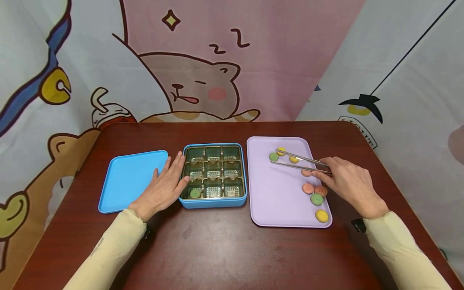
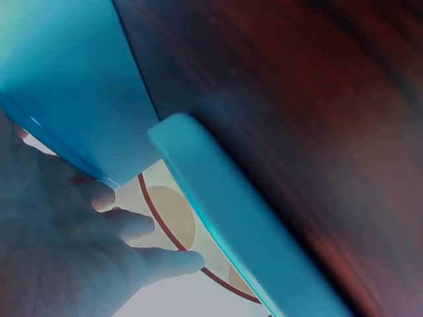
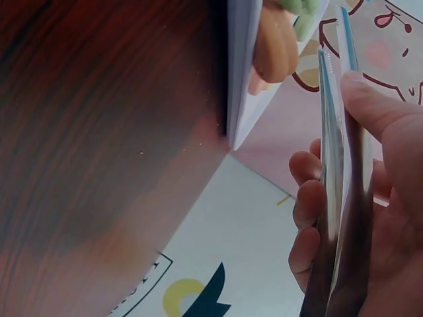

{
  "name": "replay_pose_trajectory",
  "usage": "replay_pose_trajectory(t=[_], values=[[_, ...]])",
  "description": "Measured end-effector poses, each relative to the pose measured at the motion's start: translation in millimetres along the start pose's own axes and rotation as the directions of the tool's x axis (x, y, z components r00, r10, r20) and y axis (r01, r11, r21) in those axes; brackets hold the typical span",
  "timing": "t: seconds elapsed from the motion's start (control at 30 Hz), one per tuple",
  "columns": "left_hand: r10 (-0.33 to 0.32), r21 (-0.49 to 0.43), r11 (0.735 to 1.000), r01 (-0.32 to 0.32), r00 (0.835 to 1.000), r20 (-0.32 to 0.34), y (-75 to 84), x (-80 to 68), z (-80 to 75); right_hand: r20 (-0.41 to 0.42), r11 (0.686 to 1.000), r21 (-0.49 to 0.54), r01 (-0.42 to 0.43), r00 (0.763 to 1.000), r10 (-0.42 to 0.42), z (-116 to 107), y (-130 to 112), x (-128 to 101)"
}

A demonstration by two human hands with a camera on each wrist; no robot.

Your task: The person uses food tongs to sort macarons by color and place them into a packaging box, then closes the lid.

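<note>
Metal tongs (image 1: 302, 162) lie pinched in the right hand (image 1: 348, 183) over the lilac rectangular tray (image 1: 275, 193), their tips parted near a green round cookie (image 1: 274, 156) and two yellow ones at the tray's far end; more pink, orange, green and yellow cookies sit along its right edge. From the head view, the blue square tin (image 1: 214, 175) holds a nine-cell gold liner with one green cookie (image 1: 195, 193) in the near-left cell, and the left hand (image 1: 164, 187) rests flat, fingers straight, against its left wall, beside the blue lid (image 1: 130, 179). The left wrist view shows loosely spread fingers (image 2: 132, 224) beside the tin. The right wrist view shows fingers (image 3: 310, 205) curled round the tongs.
</note>
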State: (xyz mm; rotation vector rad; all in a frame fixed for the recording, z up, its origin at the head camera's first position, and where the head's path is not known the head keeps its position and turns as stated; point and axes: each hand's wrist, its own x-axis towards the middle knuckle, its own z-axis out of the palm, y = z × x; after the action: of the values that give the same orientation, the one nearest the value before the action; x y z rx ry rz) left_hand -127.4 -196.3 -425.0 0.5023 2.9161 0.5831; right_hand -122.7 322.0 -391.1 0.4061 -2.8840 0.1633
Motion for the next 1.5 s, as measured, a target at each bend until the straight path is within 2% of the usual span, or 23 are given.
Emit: replay_pose_trajectory(t=[0.67, 0.97, 1.5], values=[[0.007, 0.02, 1.0, -0.008, 1.0, 0.009, -2.9, 0.5, -0.4, 0.063, 1.0, -0.018, 0.003, 0.998, -0.002, 6, 2, 8], [0.005, 0.011, 1.0, -0.005, 1.0, 0.006, -3.7, 0.7, 0.8, 0.039, 1.0, -0.025, 0.012, 0.999, -0.011, 7, 4, 9], [0.004, 0.006, 1.0, -0.004, 1.0, 0.003, -2.9, 0.4, 1.0, 0.048, 0.999, -0.024, 0.023, 0.999, -0.022, 10, 2, 12]])
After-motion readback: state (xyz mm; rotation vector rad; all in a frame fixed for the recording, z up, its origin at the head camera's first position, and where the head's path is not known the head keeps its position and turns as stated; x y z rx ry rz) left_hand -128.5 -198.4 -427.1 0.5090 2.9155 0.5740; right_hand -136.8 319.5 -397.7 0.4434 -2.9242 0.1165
